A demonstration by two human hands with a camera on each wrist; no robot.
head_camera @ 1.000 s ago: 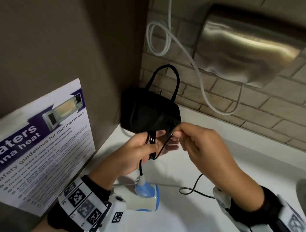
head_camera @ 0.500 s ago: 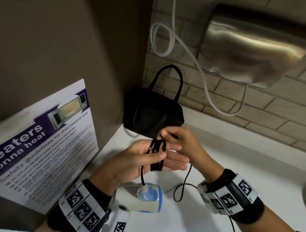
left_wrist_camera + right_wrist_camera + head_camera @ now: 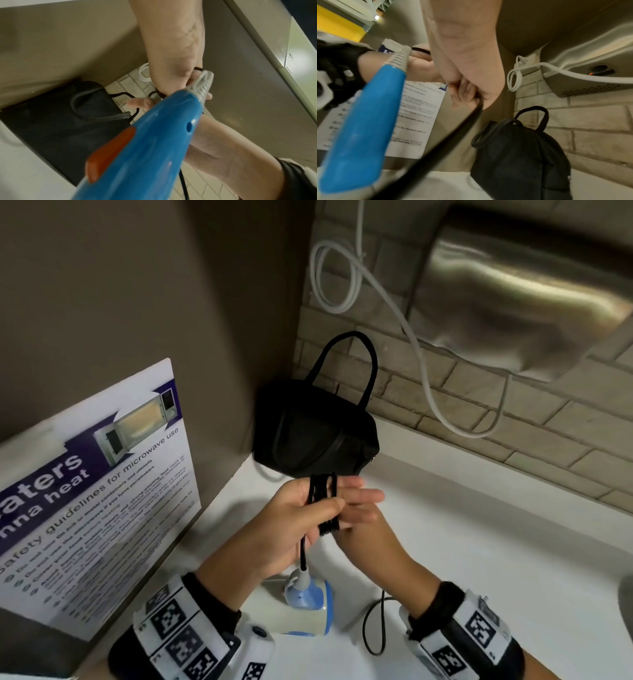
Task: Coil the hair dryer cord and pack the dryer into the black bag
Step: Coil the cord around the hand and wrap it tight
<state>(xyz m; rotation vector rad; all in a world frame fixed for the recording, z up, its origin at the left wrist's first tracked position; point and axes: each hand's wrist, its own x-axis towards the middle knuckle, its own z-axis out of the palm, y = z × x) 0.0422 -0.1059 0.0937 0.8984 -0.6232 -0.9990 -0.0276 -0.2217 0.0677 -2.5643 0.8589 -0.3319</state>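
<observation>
Several loops of the black cord are wound round the fingers of the left hand in the head view, with the thumb pressing them down against the straight fingers. The right hand sits just behind and under the left, mostly hidden; how its fingers lie cannot be told here. From the loops a strand drops to the grey strain relief of the hair dryer, which hangs above the near part of the white counter. A slack stretch of cord curls on the counter beside the right wrist. The black bag stands in the far left corner of the counter against the brick wall, one handle upright.

The left wrist view shows the dryer's blue handle with an orange switch close up, the left hand wrapped by cord, and the bag in the corner.

In the right wrist view the right hand has its fingers curled on the cord, which runs taut down from the fist. The dryer handle crosses the left side; the bag stands at the wall below a steel wall dryer and its white cable.
</observation>
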